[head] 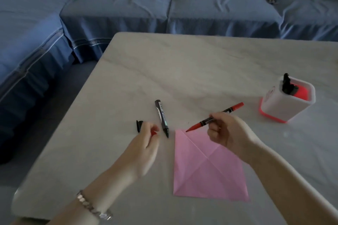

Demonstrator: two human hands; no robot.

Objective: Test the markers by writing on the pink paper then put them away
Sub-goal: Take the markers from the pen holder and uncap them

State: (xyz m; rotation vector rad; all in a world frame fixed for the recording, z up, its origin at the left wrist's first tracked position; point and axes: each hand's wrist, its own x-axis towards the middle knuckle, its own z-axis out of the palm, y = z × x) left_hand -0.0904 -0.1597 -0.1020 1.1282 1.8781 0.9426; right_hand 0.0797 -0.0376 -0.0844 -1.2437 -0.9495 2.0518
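A creased pink paper lies on the marble table. My right hand grips a red marker by its middle, its uncapped tip hovering just above the paper's far corner. My left hand pinches a small red cap. An uncapped black marker lies on the table between my hands, tip toward me. Its black cap lies just left of my left fingers.
A white pen holder with a red base stands at the right of the table, with black markers sticking out of it. A blue sofa with cushions runs behind and to the left of the table.
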